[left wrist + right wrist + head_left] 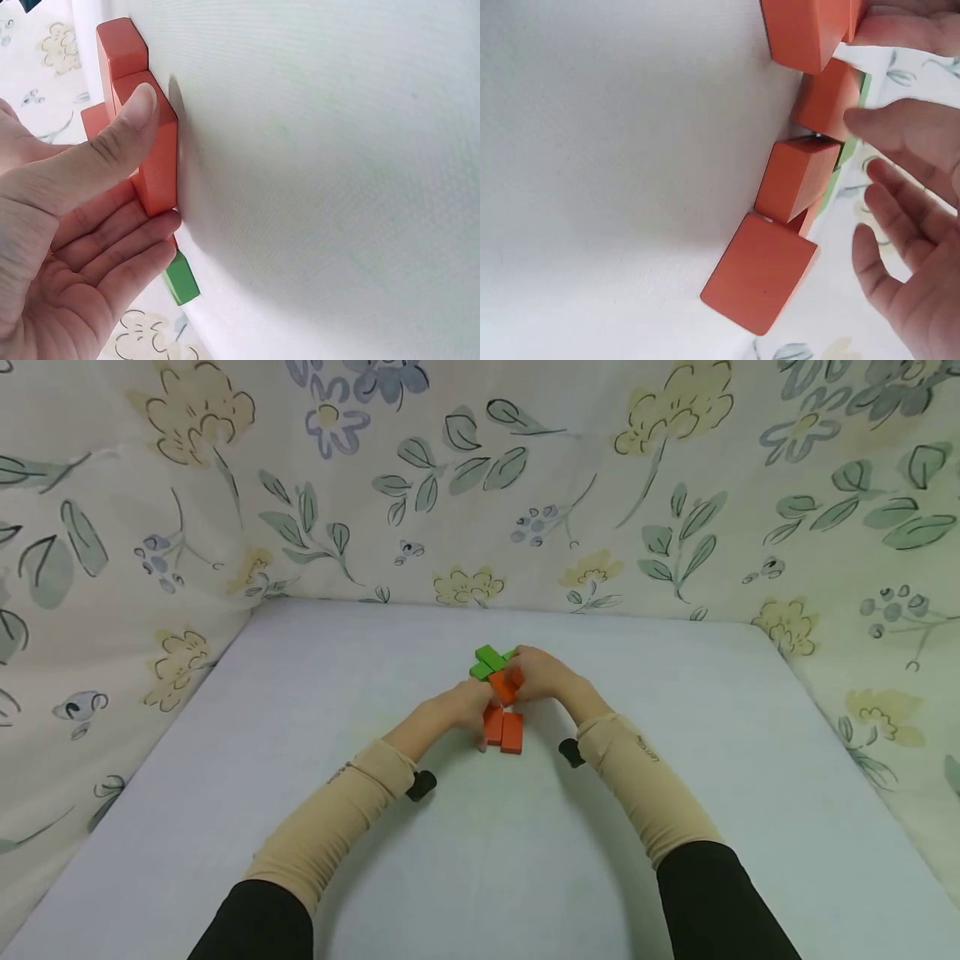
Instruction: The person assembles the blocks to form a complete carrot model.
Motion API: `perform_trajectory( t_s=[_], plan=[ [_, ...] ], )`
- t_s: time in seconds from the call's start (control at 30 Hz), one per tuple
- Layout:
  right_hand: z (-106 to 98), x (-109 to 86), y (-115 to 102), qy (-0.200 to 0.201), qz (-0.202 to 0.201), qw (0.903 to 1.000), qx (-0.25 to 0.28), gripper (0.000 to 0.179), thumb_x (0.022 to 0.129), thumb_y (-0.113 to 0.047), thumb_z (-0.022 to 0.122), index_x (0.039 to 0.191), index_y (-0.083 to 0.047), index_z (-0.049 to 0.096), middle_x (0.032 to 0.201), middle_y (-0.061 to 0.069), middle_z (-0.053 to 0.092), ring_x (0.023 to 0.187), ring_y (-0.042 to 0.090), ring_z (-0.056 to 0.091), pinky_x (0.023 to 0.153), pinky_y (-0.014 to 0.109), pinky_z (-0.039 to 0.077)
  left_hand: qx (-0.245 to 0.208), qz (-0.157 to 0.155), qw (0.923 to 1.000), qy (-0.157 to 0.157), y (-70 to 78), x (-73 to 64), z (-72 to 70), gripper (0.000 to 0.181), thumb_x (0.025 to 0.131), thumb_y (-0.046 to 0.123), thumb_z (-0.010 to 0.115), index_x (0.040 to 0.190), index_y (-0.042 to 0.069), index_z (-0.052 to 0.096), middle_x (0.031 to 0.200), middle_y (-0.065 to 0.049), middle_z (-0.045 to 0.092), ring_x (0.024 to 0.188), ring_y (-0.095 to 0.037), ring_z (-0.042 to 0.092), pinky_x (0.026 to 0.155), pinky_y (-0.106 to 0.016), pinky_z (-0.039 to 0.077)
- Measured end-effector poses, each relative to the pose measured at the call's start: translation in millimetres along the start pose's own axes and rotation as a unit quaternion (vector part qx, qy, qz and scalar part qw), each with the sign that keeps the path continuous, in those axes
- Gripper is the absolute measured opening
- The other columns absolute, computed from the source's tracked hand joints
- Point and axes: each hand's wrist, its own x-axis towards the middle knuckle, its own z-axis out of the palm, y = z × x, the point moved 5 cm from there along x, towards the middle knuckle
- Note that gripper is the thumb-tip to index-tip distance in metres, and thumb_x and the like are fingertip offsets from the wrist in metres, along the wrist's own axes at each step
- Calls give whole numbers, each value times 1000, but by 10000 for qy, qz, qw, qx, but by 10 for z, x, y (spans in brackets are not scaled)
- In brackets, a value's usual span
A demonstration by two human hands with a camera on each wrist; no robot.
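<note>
Orange blocks lie in a cluster mid-table. At the left, my left hand point(467, 703) holds an orange block point(159, 165) between thumb and fingers. The thumb point(124, 139) lies on its near side; the fingertips are at its far end. Beside it is another orange block point(512, 732). My right hand point(542, 675) reaches over the cluster's right side. In the right wrist view its thumb point(900, 127) overlaps an orange block point(829, 97), perhaps touching it, while the other fingers stay spread. Green blocks point(491, 657) lie behind the orange ones, partly hidden by the right hand.
The blocks lie on a white table point(375, 652). A floral cloth point(465, 543) hangs behind and at both sides. Both forearms cross the table from the front, with small black devices point(422, 786) at the wrists.
</note>
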Motion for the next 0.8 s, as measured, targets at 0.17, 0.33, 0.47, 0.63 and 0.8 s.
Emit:
perform_trajectory(
  t_s=[0.17, 0.33, 0.47, 0.63, 0.8],
  plan=[
    [37, 24, 22, -69, -35, 9998, 162, 45, 75, 0, 76, 119, -2, 65, 115, 12, 60, 100, 27, 51, 90, 40, 45, 4, -55, 10000, 8, -2, -3, 3, 62, 64, 12, 92, 118, 0, 66, 96, -4, 62, 86, -19, 53, 76, -29, 46],
    [120, 64, 6, -344, -24, 9990, -271, 55, 79, -1, 72, 133, -2, 57, 128, 14, 54, 114, 29, 46, 97, 41, 41, 103, -80, 9999, -20, -4, -5, 2, 59, 65, 14, 92, 117, 1, 66, 95, -4, 61, 87, -19, 52, 75, -29, 46],
    [145, 82, 13, -384, 135, 9981, -456, 61, 81, -4, 73, 139, -3, 52, 134, 14, 48, 120, 29, 42, 100, 41, 40, 124, -33, 9999, -2, -5, 1, 3, 56, 65, 15, 92, 114, 2, 67, 94, -4, 60, 87, -19, 50, 74, -28, 44],
    [130, 71, 11, -350, 150, 9979, -518, 56, 80, -5, 74, 133, -5, 57, 129, 12, 51, 115, 28, 44, 95, 41, 42, 115, 67, 9999, 46, 2, 5, 3, 48, 64, 14, 92, 103, 3, 67, 92, -5, 59, 85, -19, 49, 72, -28, 42],
    [105, 45, -7, -270, 45, 9981, -548, 53, 76, -3, 75, 127, -4, 60, 124, 10, 56, 113, 28, 44, 92, 41, 43, 169, 78, 9998, 68, 11, 0, 1, 44, 63, 13, 93, 96, 5, 65, 88, -4, 56, 82, -18, 48, 70, -27, 41]
  ],
)
